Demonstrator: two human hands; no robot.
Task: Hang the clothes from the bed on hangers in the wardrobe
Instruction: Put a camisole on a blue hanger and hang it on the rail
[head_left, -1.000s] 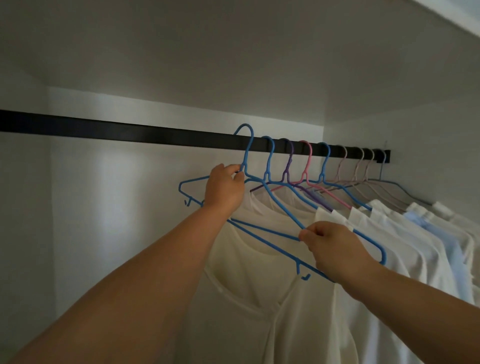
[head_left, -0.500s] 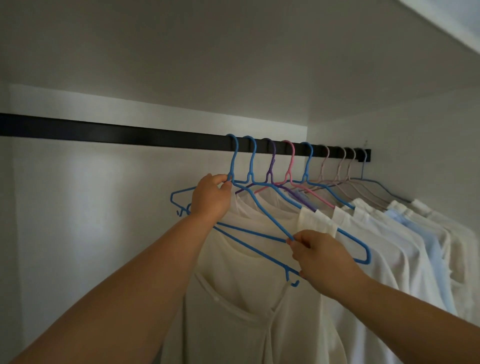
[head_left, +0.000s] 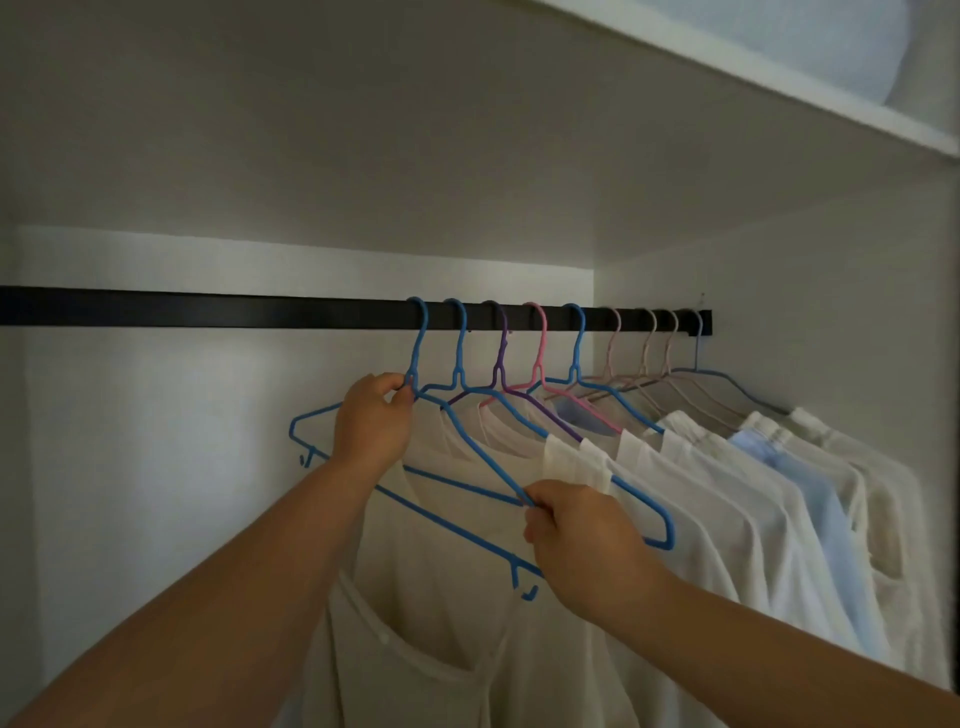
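Both bare forearms reach up and away from the near bottom corners, converging toward the middle. The left hand (head_left: 373, 421) is raised higher and farther, its back toward the camera, fingers curled with thumb and fingertips pinched together. The right hand (head_left: 582, 540) sits lower and nearer, knuckles up, its fingers closed in a tight pinch at its far-left edge.

No legible text or labels anywhere
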